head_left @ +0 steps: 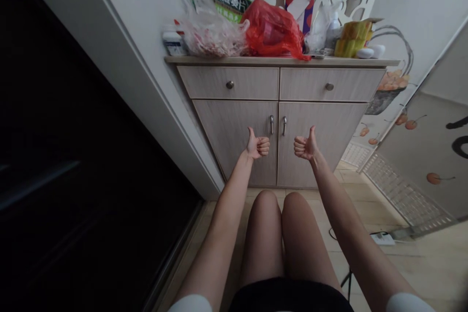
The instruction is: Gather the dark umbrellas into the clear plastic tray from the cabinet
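Observation:
Both my arms stretch forward over my knees. My left hand (258, 145) is a fist with the thumb pointing up, and nothing shows in its curled fingers. Mirroring it, my right hand (305, 145) is closed the same way, thumb raised, also with nothing visible inside. The fists are a short distance apart, in front of the light wooden cabinet (234, 126). Closest to the hands are the two metal door handles, the left handle (271, 125) and the right handle (284, 126); neither hand appears to grip them.
On the cabinet top stand a clear plastic bag (215, 34), a red plastic bag (274, 29), a white jar (174, 43) and a yellow pack (353, 39). A dark doorway (73, 156) lies left. A white power strip (382, 239) with cables rests on the floor at right.

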{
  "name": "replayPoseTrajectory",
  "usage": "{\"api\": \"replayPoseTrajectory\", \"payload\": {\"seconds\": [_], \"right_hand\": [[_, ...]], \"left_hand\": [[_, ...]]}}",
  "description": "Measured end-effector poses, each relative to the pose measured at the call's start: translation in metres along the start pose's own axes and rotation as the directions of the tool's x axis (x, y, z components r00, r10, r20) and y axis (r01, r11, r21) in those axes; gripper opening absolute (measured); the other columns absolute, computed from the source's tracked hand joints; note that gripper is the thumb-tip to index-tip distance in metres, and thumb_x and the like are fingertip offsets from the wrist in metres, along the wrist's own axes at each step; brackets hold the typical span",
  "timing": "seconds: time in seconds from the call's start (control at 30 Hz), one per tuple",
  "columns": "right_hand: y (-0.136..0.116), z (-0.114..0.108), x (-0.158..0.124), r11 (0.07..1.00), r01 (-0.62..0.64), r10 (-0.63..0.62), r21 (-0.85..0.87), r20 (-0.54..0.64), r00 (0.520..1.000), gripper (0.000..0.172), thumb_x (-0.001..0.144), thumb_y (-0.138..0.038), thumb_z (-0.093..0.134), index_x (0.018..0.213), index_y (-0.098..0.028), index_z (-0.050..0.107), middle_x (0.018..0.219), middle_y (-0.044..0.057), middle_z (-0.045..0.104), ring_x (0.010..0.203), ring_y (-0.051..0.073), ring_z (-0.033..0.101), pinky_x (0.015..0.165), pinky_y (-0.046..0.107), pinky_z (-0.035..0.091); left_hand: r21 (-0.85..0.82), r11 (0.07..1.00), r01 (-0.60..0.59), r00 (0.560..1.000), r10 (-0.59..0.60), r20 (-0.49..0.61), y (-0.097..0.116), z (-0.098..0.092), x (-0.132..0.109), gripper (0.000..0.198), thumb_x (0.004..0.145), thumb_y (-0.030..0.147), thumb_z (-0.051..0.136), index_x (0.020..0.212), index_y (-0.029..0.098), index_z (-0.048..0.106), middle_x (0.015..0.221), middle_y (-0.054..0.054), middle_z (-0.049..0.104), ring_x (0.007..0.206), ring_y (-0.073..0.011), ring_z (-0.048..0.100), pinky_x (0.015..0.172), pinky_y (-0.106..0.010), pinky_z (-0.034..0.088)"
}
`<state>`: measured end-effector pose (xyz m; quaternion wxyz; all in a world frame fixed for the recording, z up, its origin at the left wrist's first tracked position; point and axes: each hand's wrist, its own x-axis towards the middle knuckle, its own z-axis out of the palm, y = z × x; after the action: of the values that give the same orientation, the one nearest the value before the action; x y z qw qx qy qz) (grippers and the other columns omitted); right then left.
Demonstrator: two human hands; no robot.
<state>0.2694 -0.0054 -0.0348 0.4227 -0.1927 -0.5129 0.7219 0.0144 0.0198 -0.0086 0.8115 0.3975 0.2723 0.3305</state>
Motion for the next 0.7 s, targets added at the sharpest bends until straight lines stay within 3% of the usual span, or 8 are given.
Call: {"api": "replayPoseTrajectory", "payload": {"seconds": [0.07, 0.13, 0.2, 0.27, 0.33, 0.43, 0.57, 0.7], "right_hand": [[-0.007, 0.004, 0.009, 0.947, 0.022, -0.124, -0.320, -0.303, 0.945, 0.078, 0.069, -0.098, 0.008, 0.056, -0.024, 0.030, 0.046, -0.007, 0.023, 0.042, 0.009, 0.018, 0.040, 0.022, 0.022], [-0.013, 0.009, 0.021, 0.721, -0.091, -0.378, -0.687, -0.500, 0.779, 0.074, 0.080, -0.091, 0.020, 0.062, -0.022, 0.043, 0.055, -0.002, 0.041, 0.050, 0.012, 0.036, 0.048, 0.023, 0.031], [-0.014, 0.015, 0.037, 0.390, -0.281, -0.607, -0.877, -0.474, 0.638, 0.063, 0.089, -0.077, 0.033, 0.077, -0.019, 0.056, 0.076, 0.007, 0.059, 0.070, 0.017, 0.053, 0.062, 0.027, 0.039], [-0.009, 0.020, 0.054, 0.157, -0.413, -0.677, -0.897, -0.402, 0.616, 0.053, 0.095, -0.064, 0.038, 0.095, -0.016, 0.062, 0.099, 0.015, 0.065, 0.089, 0.023, 0.059, 0.074, 0.031, 0.043], [-0.001, 0.022, 0.071, 0.083, -0.475, -0.643, -0.876, -0.411, 0.646, 0.047, 0.099, -0.053, 0.038, 0.107, -0.014, 0.062, 0.107, 0.019, 0.066, 0.096, 0.026, 0.062, 0.078, 0.033, 0.045], [0.012, 0.019, 0.090, 0.142, -0.474, -0.585, -0.869, -0.460, 0.668, 0.039, 0.101, -0.042, 0.037, 0.116, -0.013, 0.059, 0.103, 0.019, 0.069, 0.092, 0.026, 0.065, 0.078, 0.033, 0.047], [0.026, 0.011, 0.094, 0.240, -0.376, -0.619, -0.895, -0.439, 0.651, 0.035, 0.101, -0.035, 0.032, 0.114, -0.015, 0.058, 0.097, 0.016, 0.069, 0.087, 0.025, 0.066, 0.076, 0.034, 0.048], [0.037, 0.012, 0.074, 0.255, -0.297, -0.660, -0.920, -0.390, 0.642, 0.032, 0.100, -0.034, 0.034, 0.106, -0.016, 0.059, 0.093, 0.015, 0.068, 0.082, 0.024, 0.065, 0.074, 0.034, 0.048]], "left_hand": [[0.209, 0.971, -0.118, 0.970, 0.158, -0.186, 0.008, 0.002, 0.008, 0.073, 0.077, 0.090, 0.009, 0.049, 0.025, 0.024, 0.039, 0.008, 0.020, 0.033, -0.0075, 0.016, 0.036, -0.021, 0.019], [0.536, 0.817, -0.214, 0.812, 0.453, -0.367, 0.015, 0.007, 0.020, 0.066, 0.086, 0.081, 0.030, 0.052, 0.023, 0.033, 0.044, 0.005, 0.032, 0.039, -0.0100, 0.032, 0.042, -0.022, 0.028], [0.822, 0.543, -0.174, 0.580, 0.731, -0.360, 0.018, 0.014, 0.036, 0.049, 0.089, 0.063, 0.050, 0.062, 0.022, 0.047, 0.058, 0.000, 0.052, 0.057, -0.0143, 0.053, 0.056, -0.023, 0.040], [0.947, 0.314, -0.072, 0.464, 0.851, -0.247, 0.015, 0.021, 0.054, 0.027, 0.090, 0.045, 0.058, 0.080, 0.020, 0.057, 0.085, -0.007, 0.066, 0.086, -0.0196, 0.064, 0.075, -0.027, 0.046], [0.972, 0.233, 0.005, 0.488, 0.848, -0.206, 0.008, 0.027, 0.072, 0.018, 0.092, 0.034, 0.057, 0.097, 0.018, 0.060, 0.104, -0.014, 0.069, 0.103, -0.0233, 0.064, 0.086, -0.031, 0.046], [0.959, 0.273, 0.076, 0.555, 0.788, -0.268, -0.004, 0.031, 0.091, 0.024, 0.096, 0.029, 0.050, 0.113, 0.014, 0.057, 0.107, -0.018, 0.070, 0.103, -0.0252, 0.067, 0.086, -0.032, 0.047], [0.950, 0.294, 0.108, 0.540, 0.785, -0.304, -0.016, 0.029, 0.090, 0.027, 0.100, 0.024, 0.038, 0.118, 0.014, 0.054, 0.107, -0.017, 0.071, 0.096, -0.0238, 0.069, 0.080, -0.030, 0.048], [0.961, 0.246, 0.130, 0.524, 0.806, -0.277, -0.029, 0.027, 0.064, 0.026, 0.102, 0.026, 0.036, 0.113, 0.014, 0.056, 0.095, -0.016, 0.072, 0.089, -0.0239, 0.070, 0.073, -0.028, 0.046]]}}
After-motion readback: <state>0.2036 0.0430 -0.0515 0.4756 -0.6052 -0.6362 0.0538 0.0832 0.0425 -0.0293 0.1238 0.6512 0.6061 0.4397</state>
